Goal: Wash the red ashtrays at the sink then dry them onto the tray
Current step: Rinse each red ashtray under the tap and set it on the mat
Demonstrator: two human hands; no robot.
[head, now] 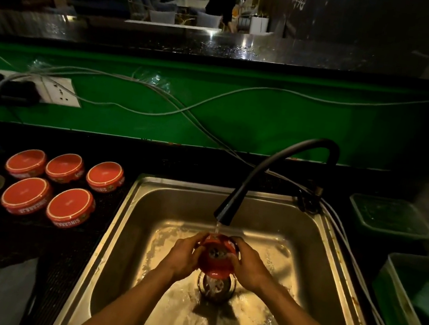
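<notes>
Five red ashtrays (49, 186) sit upside down on counter (2, 236), left of sink (126, 221). Sixth ashtray (217, 257) held over drain (216, 285) under faucet (269, 176) stream, tilted w/ open side toward camera; inside hard to make out. Left hand (183, 258) & right hand (249, 269) each grip curled round its rim; fingertips partly hidden.

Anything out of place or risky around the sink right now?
Loose grey cables trail from the white wall socket along the green wall toward the black faucet, odd so close to running water. Otherwise both hands hold one red round ashtray under the stream; five more sit neatly on the counter.
</notes>
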